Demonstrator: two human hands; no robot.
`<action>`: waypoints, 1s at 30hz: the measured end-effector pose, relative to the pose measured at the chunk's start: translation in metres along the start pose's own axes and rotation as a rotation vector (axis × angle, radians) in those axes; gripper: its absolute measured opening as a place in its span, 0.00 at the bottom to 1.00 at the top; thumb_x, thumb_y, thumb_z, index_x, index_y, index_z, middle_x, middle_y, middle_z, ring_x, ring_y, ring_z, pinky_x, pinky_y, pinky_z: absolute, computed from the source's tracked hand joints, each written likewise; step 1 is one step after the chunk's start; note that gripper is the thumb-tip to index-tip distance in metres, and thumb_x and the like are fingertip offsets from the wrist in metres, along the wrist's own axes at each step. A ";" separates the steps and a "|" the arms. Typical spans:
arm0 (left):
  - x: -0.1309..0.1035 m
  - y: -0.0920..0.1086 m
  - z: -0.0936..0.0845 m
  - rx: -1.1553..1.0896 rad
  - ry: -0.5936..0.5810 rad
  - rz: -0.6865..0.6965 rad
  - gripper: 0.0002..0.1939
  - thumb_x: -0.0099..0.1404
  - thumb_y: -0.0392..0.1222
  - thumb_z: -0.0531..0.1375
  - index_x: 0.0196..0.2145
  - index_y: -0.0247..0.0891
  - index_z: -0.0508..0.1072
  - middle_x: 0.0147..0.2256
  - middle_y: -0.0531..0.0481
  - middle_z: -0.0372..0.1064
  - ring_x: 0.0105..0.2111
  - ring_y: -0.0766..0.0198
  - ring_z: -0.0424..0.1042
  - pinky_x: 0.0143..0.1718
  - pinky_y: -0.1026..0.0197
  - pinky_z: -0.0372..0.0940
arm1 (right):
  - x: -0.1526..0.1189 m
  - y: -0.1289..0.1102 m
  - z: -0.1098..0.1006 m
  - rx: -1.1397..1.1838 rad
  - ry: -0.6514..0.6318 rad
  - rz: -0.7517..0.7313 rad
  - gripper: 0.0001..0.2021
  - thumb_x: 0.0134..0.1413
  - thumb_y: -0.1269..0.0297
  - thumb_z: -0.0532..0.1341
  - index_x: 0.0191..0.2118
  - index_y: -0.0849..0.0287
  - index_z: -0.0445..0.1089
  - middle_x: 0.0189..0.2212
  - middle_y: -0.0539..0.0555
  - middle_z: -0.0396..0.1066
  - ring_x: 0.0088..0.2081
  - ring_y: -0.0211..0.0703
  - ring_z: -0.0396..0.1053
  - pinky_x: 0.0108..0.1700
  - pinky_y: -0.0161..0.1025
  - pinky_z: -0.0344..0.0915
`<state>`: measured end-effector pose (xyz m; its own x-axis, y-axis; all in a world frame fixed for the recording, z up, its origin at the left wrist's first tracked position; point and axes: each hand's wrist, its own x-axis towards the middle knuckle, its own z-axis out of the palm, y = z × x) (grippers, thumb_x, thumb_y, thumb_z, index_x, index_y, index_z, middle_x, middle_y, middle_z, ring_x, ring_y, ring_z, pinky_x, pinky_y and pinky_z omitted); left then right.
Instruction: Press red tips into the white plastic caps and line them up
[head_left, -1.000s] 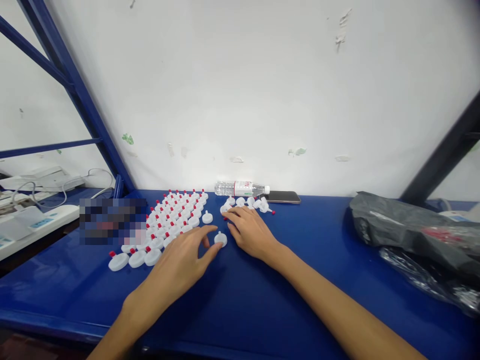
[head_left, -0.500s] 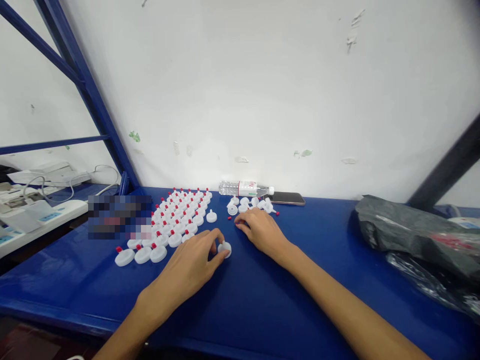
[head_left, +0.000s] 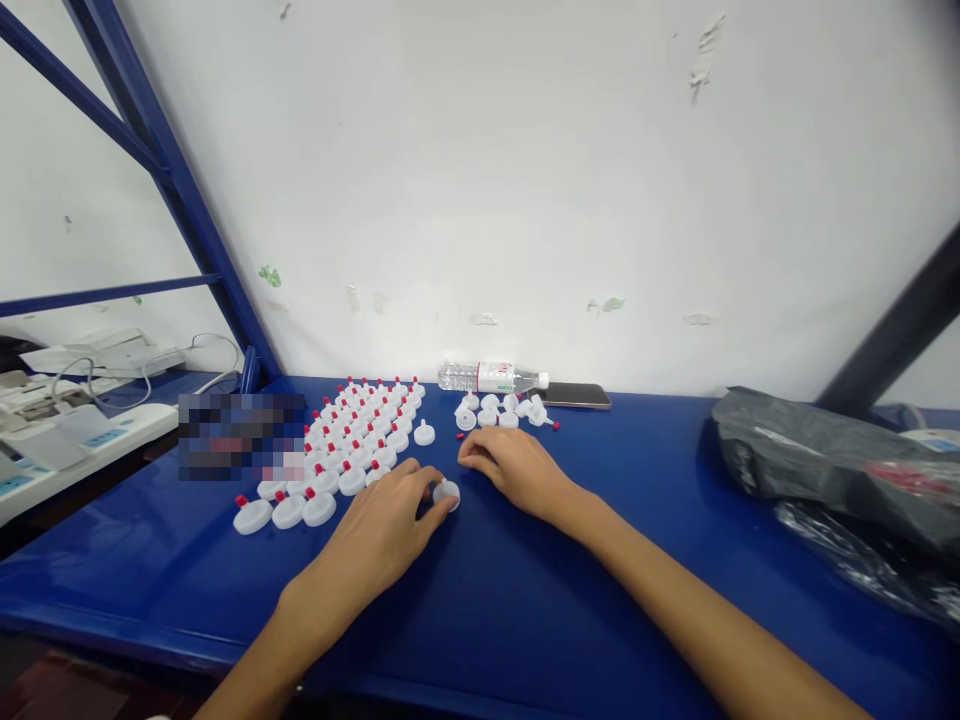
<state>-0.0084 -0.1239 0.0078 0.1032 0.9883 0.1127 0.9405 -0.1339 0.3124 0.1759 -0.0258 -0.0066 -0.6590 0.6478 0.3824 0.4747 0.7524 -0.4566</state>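
My left hand (head_left: 394, 505) pinches a white spouted cap (head_left: 448, 494) between thumb and finger, just above the blue tabletop. My right hand (head_left: 514, 468) is to the right of it, fingertips pressed together; whatever lies between them, if anything, is hidden. Beyond the right fingertips lies a small red tip (head_left: 460, 436). Rows of white caps with red tips (head_left: 352, 478) fill the table to the left. A lone white cap without a red tip (head_left: 424, 433) stands beside these rows. Behind my right hand is a loose pile of white caps (head_left: 487, 415).
A clear water bottle (head_left: 495, 377) lies against the wall, with a phone (head_left: 574, 396) beside it. On the right rests a grey plastic bag (head_left: 817, 470). Power strips (head_left: 112, 438) and cables occupy the left, near a blue metal frame (head_left: 172, 180).
My right hand has moved slightly left and nearer to me, closer to the cap in my left hand. The left hand keeps its pinch on the cap.
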 end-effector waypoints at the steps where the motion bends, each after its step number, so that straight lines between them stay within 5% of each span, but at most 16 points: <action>1: 0.000 0.000 0.000 0.003 0.000 -0.003 0.17 0.72 0.52 0.52 0.43 0.42 0.75 0.38 0.47 0.71 0.36 0.56 0.71 0.36 0.57 0.58 | 0.000 -0.001 0.000 0.110 0.011 0.003 0.06 0.66 0.65 0.60 0.39 0.57 0.75 0.36 0.52 0.77 0.38 0.42 0.73 0.41 0.38 0.63; 6: 0.002 -0.002 0.003 0.018 -0.007 0.009 0.16 0.73 0.52 0.51 0.43 0.41 0.74 0.37 0.47 0.71 0.35 0.57 0.71 0.35 0.57 0.57 | 0.001 -0.009 0.004 0.610 0.045 0.047 0.09 0.63 0.58 0.61 0.37 0.58 0.72 0.34 0.52 0.77 0.36 0.41 0.75 0.40 0.38 0.68; 10: 0.002 -0.003 0.004 0.028 0.002 0.003 0.15 0.73 0.51 0.52 0.40 0.40 0.74 0.35 0.48 0.70 0.34 0.57 0.70 0.34 0.57 0.56 | 0.002 -0.013 0.010 0.795 0.024 0.104 0.09 0.58 0.58 0.65 0.36 0.59 0.72 0.34 0.53 0.78 0.37 0.42 0.76 0.41 0.38 0.69; 16: 0.002 -0.003 0.005 0.013 0.004 0.004 0.14 0.72 0.50 0.54 0.39 0.39 0.74 0.35 0.48 0.70 0.34 0.57 0.70 0.34 0.57 0.56 | 0.003 -0.011 0.009 0.751 -0.013 0.101 0.12 0.53 0.63 0.69 0.43 0.59 0.78 0.33 0.52 0.78 0.35 0.40 0.74 0.40 0.36 0.68; 22: 0.002 -0.002 0.002 0.005 -0.015 0.000 0.15 0.72 0.50 0.54 0.42 0.40 0.76 0.36 0.48 0.70 0.35 0.56 0.71 0.35 0.57 0.56 | 0.001 -0.011 0.008 0.746 -0.051 0.086 0.11 0.53 0.58 0.70 0.39 0.58 0.81 0.33 0.52 0.79 0.36 0.40 0.75 0.37 0.34 0.67; 30: 0.001 -0.002 -0.001 0.039 -0.028 -0.007 0.14 0.72 0.49 0.54 0.43 0.41 0.77 0.35 0.47 0.71 0.36 0.55 0.72 0.33 0.58 0.56 | -0.001 -0.015 0.010 0.673 -0.099 0.091 0.07 0.54 0.63 0.69 0.37 0.60 0.80 0.28 0.50 0.78 0.31 0.38 0.74 0.34 0.31 0.65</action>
<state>-0.0108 -0.1230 0.0077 0.1056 0.9908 0.0841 0.9532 -0.1249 0.2755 0.1635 -0.0388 -0.0077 -0.6991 0.6667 0.2585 0.0856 0.4370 -0.8954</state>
